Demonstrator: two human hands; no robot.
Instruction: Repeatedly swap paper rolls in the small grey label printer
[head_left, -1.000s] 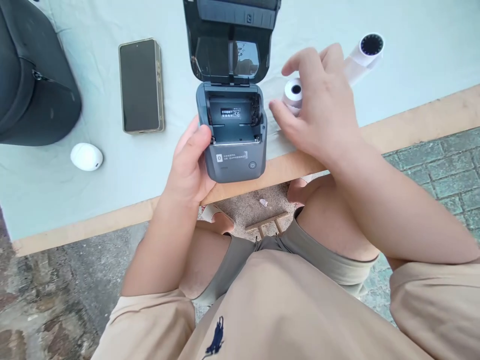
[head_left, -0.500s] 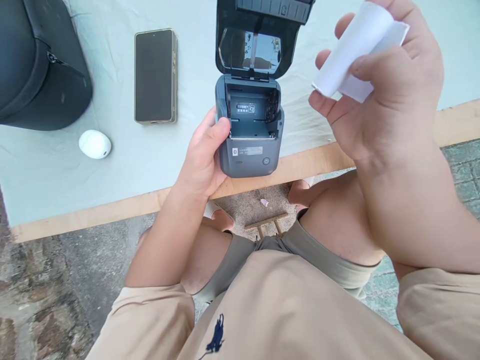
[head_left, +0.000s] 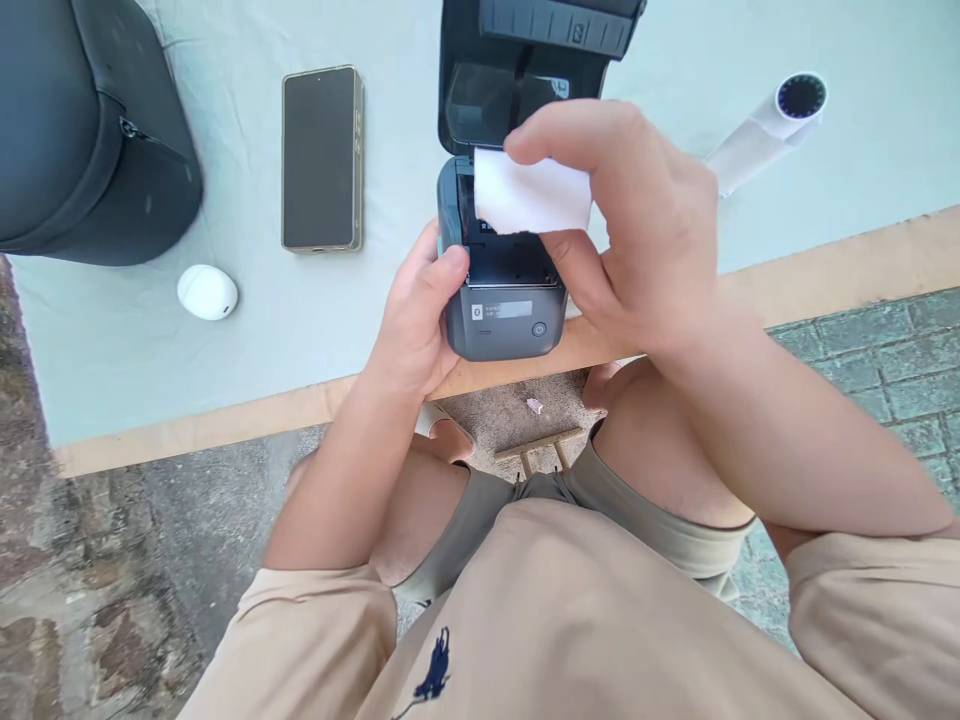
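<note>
My left hand (head_left: 420, 310) grips the left side of a small dark label printer (head_left: 504, 335), thumb on the rim of its paper bay. The printer's lid (head_left: 517, 60) stands raised. Between the thumb and forefinger of my right hand (head_left: 637, 220) is a white paper roll (head_left: 532, 192), held just over the open bay and covering much of it. Whether the roll touches the bay walls I cannot tell. The inner right side of the bay is hidden behind my right fingers.
Left of the printer lie a dark-screened phone (head_left: 322, 160) and a white rounded case (head_left: 208, 292). A black zippered bag (head_left: 97, 130) stands at the far left. A white cylinder with a dark round end (head_left: 772, 125) lies at the right. The table's wooden edge (head_left: 300, 405) runs nearest me.
My right hand has moved left with the paper roll, from beside the printer to over its bay. The white cylinder at the right has come into sight. My left hand keeps its hold.
</note>
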